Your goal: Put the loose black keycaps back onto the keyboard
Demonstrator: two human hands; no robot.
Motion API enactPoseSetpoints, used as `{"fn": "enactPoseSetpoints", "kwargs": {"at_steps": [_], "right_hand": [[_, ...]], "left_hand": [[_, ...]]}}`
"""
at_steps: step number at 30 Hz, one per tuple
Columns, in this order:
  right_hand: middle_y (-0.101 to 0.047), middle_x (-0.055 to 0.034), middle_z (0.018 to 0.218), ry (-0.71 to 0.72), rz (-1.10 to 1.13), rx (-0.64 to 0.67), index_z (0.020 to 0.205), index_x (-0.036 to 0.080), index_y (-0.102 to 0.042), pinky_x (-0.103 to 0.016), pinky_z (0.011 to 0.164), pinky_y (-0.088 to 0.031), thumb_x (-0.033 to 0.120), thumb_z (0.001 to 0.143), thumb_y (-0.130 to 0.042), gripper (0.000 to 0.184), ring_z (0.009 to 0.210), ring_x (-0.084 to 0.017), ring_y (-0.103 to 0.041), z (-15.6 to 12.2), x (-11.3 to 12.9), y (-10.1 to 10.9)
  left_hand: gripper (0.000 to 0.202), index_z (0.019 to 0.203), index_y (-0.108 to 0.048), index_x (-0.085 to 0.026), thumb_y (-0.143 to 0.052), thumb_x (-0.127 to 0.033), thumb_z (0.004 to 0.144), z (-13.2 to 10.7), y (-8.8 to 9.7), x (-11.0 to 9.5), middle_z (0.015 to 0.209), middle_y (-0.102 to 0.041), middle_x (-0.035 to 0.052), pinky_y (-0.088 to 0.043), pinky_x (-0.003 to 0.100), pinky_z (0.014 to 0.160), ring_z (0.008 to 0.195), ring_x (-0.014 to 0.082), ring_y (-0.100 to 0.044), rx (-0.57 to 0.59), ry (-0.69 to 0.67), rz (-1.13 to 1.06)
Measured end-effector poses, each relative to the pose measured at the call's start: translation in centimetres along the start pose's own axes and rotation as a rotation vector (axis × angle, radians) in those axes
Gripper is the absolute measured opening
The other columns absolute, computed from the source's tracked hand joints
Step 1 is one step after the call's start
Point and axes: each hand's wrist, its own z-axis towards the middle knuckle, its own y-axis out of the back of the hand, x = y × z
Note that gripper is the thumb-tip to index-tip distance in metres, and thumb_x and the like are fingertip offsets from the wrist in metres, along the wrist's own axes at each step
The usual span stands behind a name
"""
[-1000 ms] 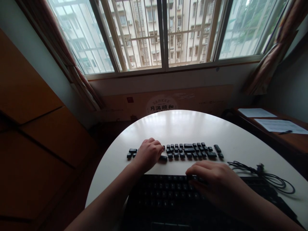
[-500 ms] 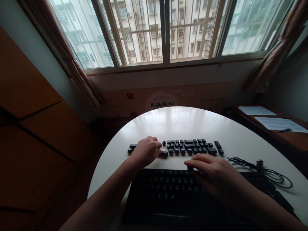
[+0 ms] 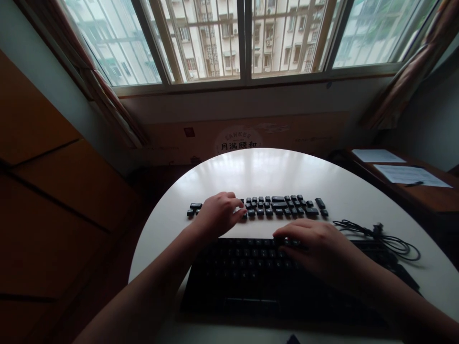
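Half a second ago my right hand (image 3: 315,239) held a dark key up off the keyboard (image 3: 258,286); now those fingers are lower, bent over its far row, index finger and thumb close about the keys there. I cannot tell whether they grip a key or only touch. My left hand (image 3: 221,213) has its fingers curled at the left part of the loose keys (image 3: 279,205), and its thumb, more stretched out now, covers most of the long key that showed before. Whether anything is pinched in it, I cannot tell. A dark thing (image 3: 293,339) has come into view at the near edge.

The keyboard lies near me on the white table (image 3: 265,172), letters showing in its far rows; its near part is too dark to make out. The loose keys stand in rows beyond it, with a bare white strip between. A coiled cable (image 3: 377,230) lies to the right, near the keyboard's far right part.

Beyond the loose keys the tabletop is open to its rounded far edge, and there is room at their left too. Past the table's right edge, a brown desk (image 3: 428,196) bears papers (image 3: 412,175).
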Motion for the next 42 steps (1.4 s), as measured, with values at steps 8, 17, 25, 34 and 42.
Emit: {"fn": "enactPoseSetpoints", "kwargs": {"at_steps": [8, 17, 25, 34, 42], "right_hand": [[-0.075, -0.0022, 0.101, -0.065, -0.022, 0.003, 0.105, 0.024, -0.072, -0.031, 0.076, -0.057, 0.014, 0.085, -0.071, 0.022, 0.087, -0.018, -0.071, -0.1, 0.0, -0.1], [-0.073, -0.0042, 0.102, -0.060, 0.070, 0.070, 0.103, 0.023, -0.073, -0.031, 0.080, -0.056, 0.018, 0.087, -0.068, 0.017, 0.091, -0.019, -0.070, -0.2, 0.5, 0.1], [-0.073, -0.0035, 0.098, -0.046, 0.063, 0.175, 0.100, 0.023, -0.075, -0.032, 0.078, -0.052, 0.015, 0.084, -0.069, 0.019, 0.087, -0.020, -0.068, -0.5, 2.5, -2.3], [-0.070, -0.0033, 0.093, -0.016, 0.005, 0.205, 0.096, 0.023, -0.075, -0.030, 0.075, -0.048, 0.014, 0.084, -0.067, 0.017, 0.085, -0.019, -0.064, -0.5, 3.3, -3.1], [-0.068, -0.0034, 0.087, 0.031, -0.023, 0.144, 0.088, 0.021, -0.073, -0.030, 0.069, -0.045, 0.011, 0.087, -0.061, 0.015, 0.080, -0.020, -0.061, -0.9, 3.9, -4.4]], "left_hand": [[0.033, 0.071, -0.069, -0.017, -0.054, -0.032, 0.097, -0.1, 0.1, -0.3, 0.072, -0.065, 0.0031, -0.037, 0.025, 0.054, 0.060, 0.0142, -0.056, 0.013, -0.042, 0.010], [0.040, 0.061, -0.058, -0.016, -0.051, -0.034, 0.096, 0.2, 0.2, -0.1, 0.062, -0.058, 0.0016, -0.028, 0.025, 0.050, 0.052, 0.0119, -0.046, -0.006, -0.026, 0.004], [0.040, 0.060, -0.057, -0.017, -0.051, -0.035, 0.095, 0.0, 0.1, -0.1, 0.060, -0.055, 0.0012, -0.026, 0.026, 0.051, 0.052, 0.0127, -0.044, -0.043, -0.033, 0.031], [0.039, 0.060, -0.058, -0.017, -0.053, -0.034, 0.094, 0.1, 0.1, 0.3, 0.059, -0.053, 0.0005, -0.023, 0.027, 0.050, 0.051, 0.0117, -0.040, -0.105, -0.017, 0.008], [0.041, 0.061, -0.059, -0.018, -0.050, -0.038, 0.095, 0.0, 0.8, 1.0, 0.058, -0.056, 0.0010, -0.026, 0.028, 0.053, 0.053, 0.0135, -0.043, -0.285, 0.136, 0.012]]}}
